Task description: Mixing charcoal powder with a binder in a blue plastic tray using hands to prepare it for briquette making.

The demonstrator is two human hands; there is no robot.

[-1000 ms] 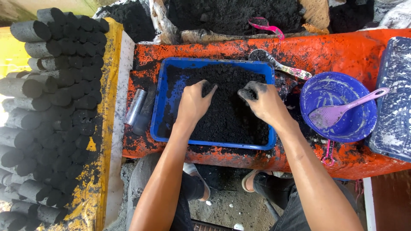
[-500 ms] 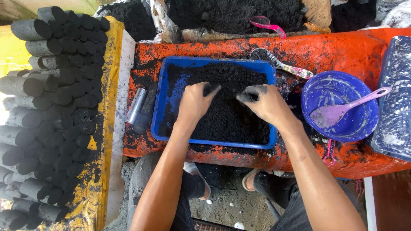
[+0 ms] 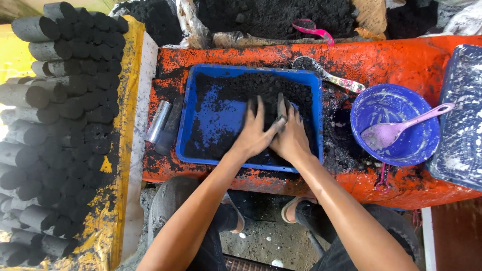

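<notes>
While both hands lie side by side in the blue tray [image 3: 187, 125], I see my left hand [image 3: 256, 133] and my right hand [image 3: 288, 135] spread flat with fingers wide, holding nothing, pressing on the black charcoal powder [image 3: 261, 88] heaped just ahead of the fingertips. Beyond the right hand stands a purple bowl [image 3: 419, 145] with a lilac scoop [image 3: 389, 133]; beyond the left, a metal tube [image 3: 159, 121] and stacked charcoal briquettes [image 3: 60, 125].

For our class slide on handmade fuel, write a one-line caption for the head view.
Left hand and right hand press side by side into black powder in a blue tray.
</notes>
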